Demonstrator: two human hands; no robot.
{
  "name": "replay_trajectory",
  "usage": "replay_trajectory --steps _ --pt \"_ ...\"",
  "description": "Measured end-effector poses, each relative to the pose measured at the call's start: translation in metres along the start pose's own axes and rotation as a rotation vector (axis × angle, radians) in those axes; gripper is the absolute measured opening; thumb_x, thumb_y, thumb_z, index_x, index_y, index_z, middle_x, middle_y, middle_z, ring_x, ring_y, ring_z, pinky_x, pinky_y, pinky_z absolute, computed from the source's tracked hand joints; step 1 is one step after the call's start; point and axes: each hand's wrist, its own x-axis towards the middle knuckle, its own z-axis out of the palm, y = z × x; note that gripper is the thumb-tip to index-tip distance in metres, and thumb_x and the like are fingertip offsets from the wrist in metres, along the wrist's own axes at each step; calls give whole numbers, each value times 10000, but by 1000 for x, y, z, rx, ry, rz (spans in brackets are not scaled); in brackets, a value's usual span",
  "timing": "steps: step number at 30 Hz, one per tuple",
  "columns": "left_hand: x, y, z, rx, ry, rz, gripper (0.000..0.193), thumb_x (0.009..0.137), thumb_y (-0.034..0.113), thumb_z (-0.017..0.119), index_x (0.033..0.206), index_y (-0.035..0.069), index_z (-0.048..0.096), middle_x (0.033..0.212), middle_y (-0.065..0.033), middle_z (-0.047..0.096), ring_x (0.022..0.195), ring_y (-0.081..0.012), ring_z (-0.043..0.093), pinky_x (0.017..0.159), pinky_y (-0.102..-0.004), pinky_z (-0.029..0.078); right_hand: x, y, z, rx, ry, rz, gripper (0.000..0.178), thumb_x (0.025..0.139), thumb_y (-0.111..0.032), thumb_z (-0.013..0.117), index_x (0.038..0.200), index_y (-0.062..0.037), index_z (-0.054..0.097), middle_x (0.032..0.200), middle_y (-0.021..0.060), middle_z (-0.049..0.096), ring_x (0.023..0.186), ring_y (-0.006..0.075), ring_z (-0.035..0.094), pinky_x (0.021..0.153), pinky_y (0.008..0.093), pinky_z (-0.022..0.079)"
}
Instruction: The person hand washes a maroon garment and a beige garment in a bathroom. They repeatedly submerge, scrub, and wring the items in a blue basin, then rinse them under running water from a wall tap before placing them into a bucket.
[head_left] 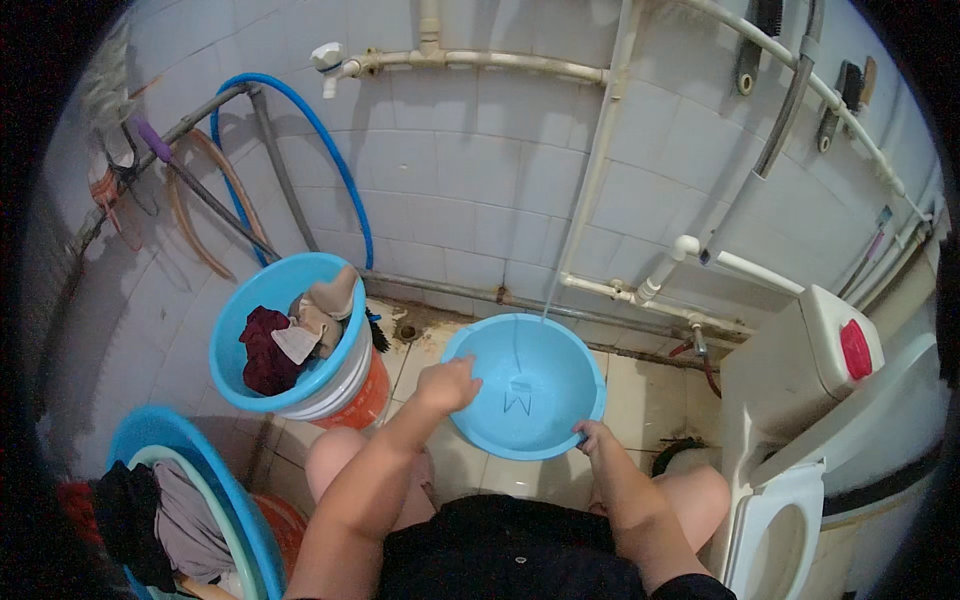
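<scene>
The blue basin [545,365], likely light and slippery, suits holding by the rim the right hand [592,437] pinches; whether the left hand [448,386] grips is unclear.

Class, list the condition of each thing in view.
Middle basin, open side up
Left hand, at basin's left side
Right hand, fingers on basin's rim
Upper-left basin, holding maroon cloth
Lower-left basin, holding grey cloth
Toilet lid, raised
Toilet seat, lowered
Blue hose, arched
</scene>
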Motion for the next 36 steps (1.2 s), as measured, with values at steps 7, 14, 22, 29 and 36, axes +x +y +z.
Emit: replay_trajectory --steps 7,14,22,29,36 --pt "-5 12 -3 140 28 168 432 813 313 545 1153 53 490 1019 -159 592 897 -317 586 758 -425 467 45 20 -10 40 30 0 429 695 92 544 1108 71 432 996 193 535 829 342 573 631 441 537" --pt "3 21 8 183 -42 185 404 809 328 544 1131 87 504 981 -149 596 881 -314 593 743 -429 476 94 5 -11 -36 71 -61 490 790 -54 547 1230 44 354 1208 228 423 1056 361 478 858 495 415" --pt "10 -7 -15 -21 301 79 362 814 271 522 1115 71 538 1058 -157 565 980 -311 547 833 -412 441 -112 -90 67 -185 -163 -275 553 789 -134 562 1288 -29 348 1267 167 412 1148 339 394 955 463 317" --pt "-7 -57 -92 -155 725 -39 226 797 192 545 979 69 601 970 -154 591 902 -293 564 780 -394 442 -185 -105 70 -299 -414 -406 494 789 -144 582 1253 -108 417 1109 28 489 1030 162 412 926 340 301" --pt "40 -228 -86 359 804 -224 248 844 217 489 1008 48 568 951 -150 594 866 -271 572 789 -387 433 -166 -103 61 -71 -474 -326 383 806 -128 559 1181 -112 480 1074 31 495 975 165 457 821 341 419"
